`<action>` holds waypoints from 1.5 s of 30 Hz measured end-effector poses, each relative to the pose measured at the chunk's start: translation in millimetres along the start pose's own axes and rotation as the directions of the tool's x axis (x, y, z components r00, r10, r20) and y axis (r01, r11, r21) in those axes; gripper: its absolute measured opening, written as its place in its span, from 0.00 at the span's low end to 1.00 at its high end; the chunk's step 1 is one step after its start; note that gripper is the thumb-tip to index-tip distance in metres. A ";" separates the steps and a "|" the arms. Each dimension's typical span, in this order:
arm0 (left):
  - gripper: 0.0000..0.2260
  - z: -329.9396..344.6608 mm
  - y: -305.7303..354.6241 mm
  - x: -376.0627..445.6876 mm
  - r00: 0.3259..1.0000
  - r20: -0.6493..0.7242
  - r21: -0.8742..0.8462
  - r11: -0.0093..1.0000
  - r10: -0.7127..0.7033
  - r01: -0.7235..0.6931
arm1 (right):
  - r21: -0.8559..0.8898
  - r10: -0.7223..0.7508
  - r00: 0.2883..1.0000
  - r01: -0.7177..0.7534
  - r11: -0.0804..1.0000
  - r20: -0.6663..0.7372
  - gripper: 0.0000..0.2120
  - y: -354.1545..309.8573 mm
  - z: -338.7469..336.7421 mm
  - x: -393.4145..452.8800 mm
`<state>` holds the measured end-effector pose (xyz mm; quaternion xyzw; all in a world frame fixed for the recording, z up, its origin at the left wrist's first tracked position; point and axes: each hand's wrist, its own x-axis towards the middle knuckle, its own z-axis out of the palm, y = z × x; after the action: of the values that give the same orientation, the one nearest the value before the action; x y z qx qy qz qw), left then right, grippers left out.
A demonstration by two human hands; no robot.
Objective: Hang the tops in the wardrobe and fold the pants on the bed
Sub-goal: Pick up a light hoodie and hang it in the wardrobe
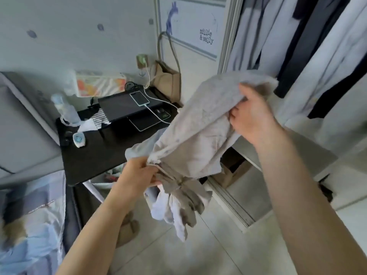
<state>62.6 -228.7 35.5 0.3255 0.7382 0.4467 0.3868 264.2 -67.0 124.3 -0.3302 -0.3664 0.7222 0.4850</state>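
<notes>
The grey top (198, 124) hangs in the air just before the open wardrobe (297, 46), its length slanting from upper right down to lower left. The right hand (252, 116), nearer the wardrobe, grips the upper edge; the left hand (139, 173) pinches the bunched lower end, towards the bed (29, 205)

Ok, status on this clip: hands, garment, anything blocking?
Left hand grips grey garment low, right hand grips its top. Held mid-air before the open wardrobe. Nothing blocking.
</notes>
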 end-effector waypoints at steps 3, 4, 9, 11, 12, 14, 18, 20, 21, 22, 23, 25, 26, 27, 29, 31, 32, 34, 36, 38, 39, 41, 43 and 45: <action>0.13 7.3 21.9 23.0 0.969 0.230 -0.420 0.888 -0.094 0.186 | -0.464 0.176 0.968 -0.240 0.852 -0.177 0.14 36.7 4.3 21.2; 0.15 8.2 25.3 26.4 0.952 0.297 -0.475 0.852 -0.080 0.219 | -0.613 0.097 0.975 -0.202 0.764 -0.201 0.13 48.9 -3.2 22.3; 0.20 12.0 48.1 53.6 0.845 0.534 -0.479 0.828 0.013 0.290 | -0.883 0.245 0.968 -0.066 0.464 0.057 0.19 104.0 -37.1 -5.1; 0.16 17.4 55.4 60.6 0.811 0.585 -0.436 0.848 0.013 0.301 | -0.921 0.404 0.914 -0.128 0.369 0.035 0.26 130.9 -45.2 -10.7; 0.13 20.3 58.6 63.9 0.796 0.605 -0.408 0.865 0.015 0.293 | -0.936 0.375 0.927 -0.116 0.333 0.019 0.29 142.4 -47.5 -10.4; 0.09 23.8 62.8 66.9 0.765 0.642 -0.361 0.898 0.043 0.253 | -0.944 0.198 0.980 -0.049 0.327 0.018 0.30 156.6 -47.7 -8.5; 0.09 23.7 71.4 67.4 0.642 0.749 -0.297 0.949 0.165 0.102 | -0.917 0.222 0.970 0.003 0.399 0.100 0.27 152.9 -56.8 -4.4; 0.08 22.1 74.3 67.8 0.610 0.767 -0.303 0.950 0.198 0.072 | -0.831 0.288 0.949 -0.052 0.553 0.132 0.27 140.4 -61.6 -3.9; 0.08 22.1 75.8 67.9 0.607 0.769 -0.312 0.946 0.200 0.085 | -0.812 0.262 0.951 -0.018 0.583 0.167 0.27 134.1 -61.7 -4.1; 0.10 23.4 76.9 68.1 0.606 0.770 -0.323 0.941 0.197 0.105 | -0.809 0.244 0.945 0.035 0.587 0.218 0.27 128.5 -60.6 -4.4; 0.12 25.2 78.3 68.9 0.609 0.769 -0.327 0.938 0.192 0.117 | -0.812 0.244 0.933 0.081 0.578 0.266 0.26 126.2 -58.8 -3.6; 0.14 30.3 79.1 69.8 0.602 0.774 -0.325 0.939 0.196 0.111 | -0.886 0.263 0.932 0.109 0.451 0.249 0.20 131.0 -57.0 -3.8; 0.12 32.3 78.6 71.2 0.584 0.785 -0.322 0.942 0.208 0.097 | -0.936 0.257 0.952 0.071 0.345 0.167 0.15 134.5 -59.5 -3.1; 0.11 33.3 78.1 72.5 0.566 0.796 -0.318 0.944 0.215 0.088 | -0.972 0.214 0.975 0.006 0.234 0.058 0.12 134.6 -64.5 -2.9; 0.11 33.3 76.2 78.3 0.535 0.817 -0.310 0.947 0.217 0.090 | -0.986 0.019 0.995 -0.100 0.134 -0.099 0.05 125.2 -80.0 -6.9; 0.11 31.4 72.6 87.6 0.523 0.826 -0.273 0.961 0.213 0.040 | -0.974 -0.193 0.965 -0.144 0.175 -0.177 0.05 101.8 -96.2 -14.3; 0.13 32.2 71.2 92.2 0.534 0.821 -0.224 0.974 0.200 -0.021 | -0.963 -0.274 0.938 -0.154 0.220 -0.213 0.07 86.6 -103.2 -18.9; 0.17 37.7 67.1 103.6 0.612 0.778 -0.040 0.983 0.142 -0.177 | -0.918 -0.384 0.880 -0.128 0.376 -0.279 0.09 55.4 -113.3 -26.1; 0.17 47.9 63.3 117.8 0.645 0.762 0.136 0.961 0.053 -0.240 | -0.875 -0.455 0.839 -0.051 0.481 -0.299 0.09 29.2 -113.6 -29.1; 0.17 61.2 66.1 128.9 0.583 0.811 0.218 0.951 -0.051 -0.221 | -0.877 -0.515 0.808 -0.001 0.481 -0.284 0.05 9.5 -110.4 -24.9; 0.19 67.7 68.9 130.6 0.526 0.846 0.226 0.954 -0.091 -0.198 | -0.880 -0.538 0.796 0.012 0.474 -0.278 0.03 3.4 -107.1 -21.7; 0.28 89.0 78.5 127.5 0.449 0.888 0.212 0.958 -0.105 -0.194 | -0.884 -0.564 0.778 0.023 0.466 -0.277 0.03 -7.2 -103.5 -9.6; 0.40 122.1 87.8 119.3 0.501 0.857 0.269 0.933 -0.118 -0.240 | -0.892 -0.572 0.778 0.034 0.450 -0.258 0.04 -13.6 -101.1 6.6; 0.46 157.9 90.2 112.8 0.635 0.769 0.381 0.849 -0.071 -0.366 | -0.899 -0.588 0.774 0.056 0.433 -0.235 0.05 -19.5 -103.2 22.7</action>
<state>155.7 -36.1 38.5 0.6327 0.5660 0.0903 0.5208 352.0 -18.9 85.1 -0.6255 -0.5854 0.2124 0.4702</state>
